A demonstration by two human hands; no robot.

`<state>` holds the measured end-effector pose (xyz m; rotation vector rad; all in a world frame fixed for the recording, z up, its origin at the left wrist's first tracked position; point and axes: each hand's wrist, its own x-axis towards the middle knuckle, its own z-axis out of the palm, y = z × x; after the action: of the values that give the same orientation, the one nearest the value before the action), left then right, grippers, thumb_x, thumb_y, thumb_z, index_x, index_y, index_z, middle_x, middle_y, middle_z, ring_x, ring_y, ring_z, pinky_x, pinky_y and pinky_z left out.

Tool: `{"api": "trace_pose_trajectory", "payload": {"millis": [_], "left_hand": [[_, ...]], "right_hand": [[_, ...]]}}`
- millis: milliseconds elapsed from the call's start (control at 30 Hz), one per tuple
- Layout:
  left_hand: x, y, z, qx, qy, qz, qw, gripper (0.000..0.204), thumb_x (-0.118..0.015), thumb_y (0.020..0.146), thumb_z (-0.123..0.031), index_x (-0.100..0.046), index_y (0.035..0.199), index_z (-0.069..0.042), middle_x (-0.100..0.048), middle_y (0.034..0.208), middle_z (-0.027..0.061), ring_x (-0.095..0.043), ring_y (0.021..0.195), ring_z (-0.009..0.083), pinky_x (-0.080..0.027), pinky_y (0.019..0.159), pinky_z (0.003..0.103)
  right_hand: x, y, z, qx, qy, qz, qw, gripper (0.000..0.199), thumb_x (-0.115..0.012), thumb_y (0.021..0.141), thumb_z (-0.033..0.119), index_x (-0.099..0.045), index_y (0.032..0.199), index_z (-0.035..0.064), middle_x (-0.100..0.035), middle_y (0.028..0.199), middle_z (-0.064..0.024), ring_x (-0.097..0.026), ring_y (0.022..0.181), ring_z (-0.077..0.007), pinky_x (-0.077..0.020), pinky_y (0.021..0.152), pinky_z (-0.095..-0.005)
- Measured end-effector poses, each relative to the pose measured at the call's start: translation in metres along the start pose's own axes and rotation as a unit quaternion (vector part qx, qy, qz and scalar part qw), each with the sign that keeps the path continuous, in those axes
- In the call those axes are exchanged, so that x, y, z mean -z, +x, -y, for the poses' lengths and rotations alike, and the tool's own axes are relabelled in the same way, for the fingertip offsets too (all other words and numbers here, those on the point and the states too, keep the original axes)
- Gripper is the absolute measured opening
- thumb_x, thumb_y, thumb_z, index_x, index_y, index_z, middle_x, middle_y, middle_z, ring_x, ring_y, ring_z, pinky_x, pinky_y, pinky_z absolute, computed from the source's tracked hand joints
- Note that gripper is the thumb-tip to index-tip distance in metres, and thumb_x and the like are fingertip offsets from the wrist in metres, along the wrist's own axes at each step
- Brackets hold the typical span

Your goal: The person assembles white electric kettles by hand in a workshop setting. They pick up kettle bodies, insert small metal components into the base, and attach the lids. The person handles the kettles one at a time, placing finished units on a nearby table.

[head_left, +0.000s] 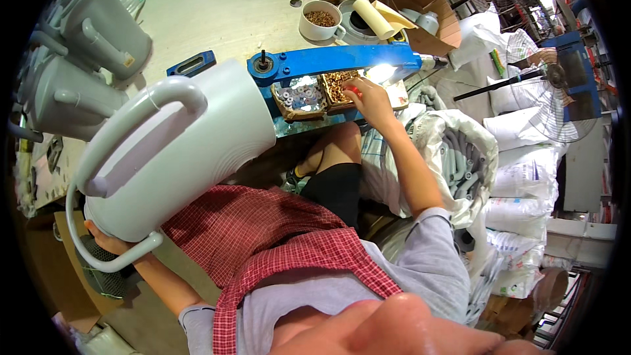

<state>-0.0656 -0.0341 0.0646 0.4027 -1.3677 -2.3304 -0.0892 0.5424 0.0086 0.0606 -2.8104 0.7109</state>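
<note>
Grey watering can, white sacks, coloured print

Scene bright overall. Lamp near one o'clock blown out to white glare, right hand brightly lit beside it. Pale bench at eleven o'clock well lit; dark shadow under its edge, near centre. Soft shading on grey can toward nine o'clock. Central detail fairly sharp, rim softer. Fisheye bends straight edges; corners black.
</note>
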Motion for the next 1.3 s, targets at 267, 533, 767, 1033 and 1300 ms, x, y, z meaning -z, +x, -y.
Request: {"api": "trace_pose_trajectory", "payload": {"millis": [267,533,767,1033,1300], "left_hand": [[0.049,0.000,0.044,-0.075,0.148,-0.060,0.984,0.059,-0.041,0.102,-0.047,-0.059,0.118,0.007,-0.067,0.109,0.0161,-0.067,0.094,0.0259,-0.055,0.082,0.038],[0.043,-0.012,0.046,-0.030,0.101,-0.092,0.990,0.061,-0.040,0.102,-0.048,-0.059,0.120,0.007,-0.067,0.113,0.0179,-0.068,0.097,0.0256,-0.057,0.079,0.036],[0.045,-0.012,0.047,-0.038,0.049,-0.137,0.989,0.062,-0.040,0.102,-0.048,-0.059,0.121,0.008,-0.066,0.115,0.0181,-0.068,0.098,0.0256,-0.058,0.079,0.035],[0.040,-0.015,0.063,-0.009,0.157,-0.141,0.977,0.062,-0.038,0.102,-0.049,-0.059,0.122,0.006,-0.066,0.116,0.0170,-0.067,0.099,0.0242,-0.056,0.082,0.036],[0.053,-0.011,0.059,0.039,0.047,-0.068,0.996,0.060,-0.034,0.103,-0.050,-0.052,0.131,-0.001,-0.060,0.125,0.0139,-0.061,0.109,0.0249,-0.052,0.093,0.040]], "right_hand": [[-0.036,0.015,0.004,-0.090,-0.096,0.006,0.991,0.013,-0.065,0.088,0.019,-0.060,0.094,0.0087,-0.066,0.098,-0.0084,-0.066,0.084,-0.0343,-0.0504,0.068,-0.0461],[-0.041,0.007,-0.004,-0.035,-0.112,-0.084,0.990,0.010,-0.065,0.089,0.014,-0.062,0.097,0.0081,-0.067,0.095,-0.0143,-0.066,0.084,-0.0343,-0.0509,0.068,-0.0431],[-0.005,0.002,0.054,-0.014,0.097,-0.155,0.983,0.009,-0.066,0.087,0.000,-0.068,0.095,0.0002,-0.069,0.087,-0.0098,-0.067,0.071,-0.0197,-0.0535,0.065,-0.0292],[0.002,0.068,0.146,0.189,0.149,-0.110,0.964,0.012,-0.069,0.083,-0.005,-0.069,0.095,-0.0015,-0.069,0.082,-0.0095,-0.070,0.070,-0.0158,-0.0531,0.059,-0.0250],[-0.041,0.027,0.080,0.073,0.138,0.004,0.988,0.014,-0.066,0.089,0.001,-0.069,0.102,-0.0041,-0.071,0.087,-0.0117,-0.070,0.085,-0.0207,-0.0553,0.075,-0.0313]]}}
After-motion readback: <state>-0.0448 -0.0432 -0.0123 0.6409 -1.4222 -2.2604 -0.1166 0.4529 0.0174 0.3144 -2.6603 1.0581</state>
